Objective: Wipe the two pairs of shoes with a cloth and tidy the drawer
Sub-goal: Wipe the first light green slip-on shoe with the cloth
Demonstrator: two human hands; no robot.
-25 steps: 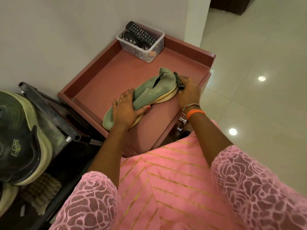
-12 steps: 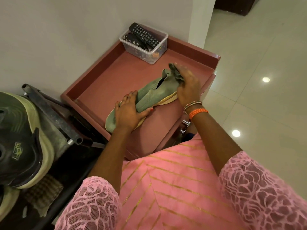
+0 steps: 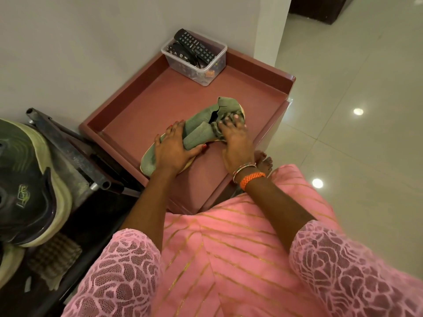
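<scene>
Through my headset feed, warm indoor light falls evenly; ceiling lamps glare as white spots on the glossy floor, and wide-angle distortion bends the edges.

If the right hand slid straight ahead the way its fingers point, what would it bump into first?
Probably the raised heel collar of the green shoe, just beyond the right hand pressing the dark cloth. Past that lies bare tray top; depth is hard to judge.

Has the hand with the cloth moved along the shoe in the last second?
Yes. The right hand slid from the green shoe's heel toward its middle, away from the clear box.
</scene>
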